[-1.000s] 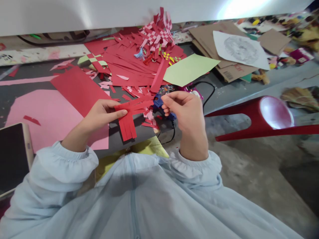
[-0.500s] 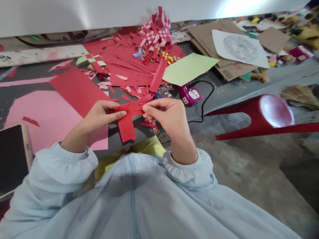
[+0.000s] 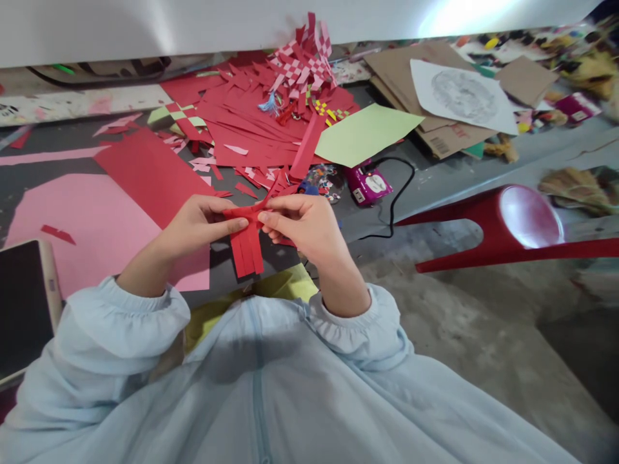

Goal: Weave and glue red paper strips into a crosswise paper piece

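A red paper piece cut into strips (image 3: 246,250) is held up between both hands, with several strips hanging down. My left hand (image 3: 206,221) pinches its upper left part between thumb and fingers. Close beside it, my right hand (image 3: 300,225) is closed on the upper right part of the same paper; its lower fingers are partly hidden. Under and behind my left hand lie a red sheet (image 3: 152,174) and a pink sheet (image 3: 87,225).
A heap of red strips (image 3: 256,129) and a pale green sheet (image 3: 370,134) lie behind the hands. Right of them are a purple box (image 3: 370,185) with a black cable, cardboard (image 3: 447,138) and a red stool (image 3: 488,225). A tablet (image 3: 26,309) sits at left.
My right hand has moved left, closer to my left hand, and the strips that stretched rightward are now gathered at its fingers. My left hand has hardly moved.
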`<state>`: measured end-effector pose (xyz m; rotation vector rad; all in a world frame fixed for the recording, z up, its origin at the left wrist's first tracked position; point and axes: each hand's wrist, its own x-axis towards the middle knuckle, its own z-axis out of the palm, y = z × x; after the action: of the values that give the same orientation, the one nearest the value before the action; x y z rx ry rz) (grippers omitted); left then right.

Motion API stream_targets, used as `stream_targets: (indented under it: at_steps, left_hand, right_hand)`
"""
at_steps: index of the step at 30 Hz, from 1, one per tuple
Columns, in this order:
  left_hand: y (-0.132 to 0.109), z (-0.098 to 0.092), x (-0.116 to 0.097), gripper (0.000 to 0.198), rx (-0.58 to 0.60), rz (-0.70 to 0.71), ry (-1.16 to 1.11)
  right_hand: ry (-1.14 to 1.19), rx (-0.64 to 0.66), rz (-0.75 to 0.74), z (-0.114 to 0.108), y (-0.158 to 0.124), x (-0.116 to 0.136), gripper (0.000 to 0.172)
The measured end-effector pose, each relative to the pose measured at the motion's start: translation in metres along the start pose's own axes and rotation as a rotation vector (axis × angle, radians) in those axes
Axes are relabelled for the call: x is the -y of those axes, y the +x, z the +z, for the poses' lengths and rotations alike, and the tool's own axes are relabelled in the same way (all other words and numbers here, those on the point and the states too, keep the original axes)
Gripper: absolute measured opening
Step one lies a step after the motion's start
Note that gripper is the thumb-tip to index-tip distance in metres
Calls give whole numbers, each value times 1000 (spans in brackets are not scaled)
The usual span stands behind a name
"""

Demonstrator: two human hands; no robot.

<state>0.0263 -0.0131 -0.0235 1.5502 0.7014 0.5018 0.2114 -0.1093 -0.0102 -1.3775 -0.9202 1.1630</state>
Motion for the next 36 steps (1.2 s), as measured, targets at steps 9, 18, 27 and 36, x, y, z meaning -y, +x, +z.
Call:
stream_targets:
  at_steps: [9,18,27,36]
  left_hand:
    - [0,1,-2,31,-3,-5,27]
    - [-3,2,-11,32,-61,-26,47]
    - [-6,1,-9,25,-24,-40,20]
    - [-6,-3,-3,30,-6,-27,47]
  right_hand:
    - [-92,-14,-43,-3,1,5,27]
    - [-169,-273,-188,-31,2,13,17]
    - [-160,-582,-463,-55,3,14,18]
    - [-209,-283,-297,-42,1,11,14]
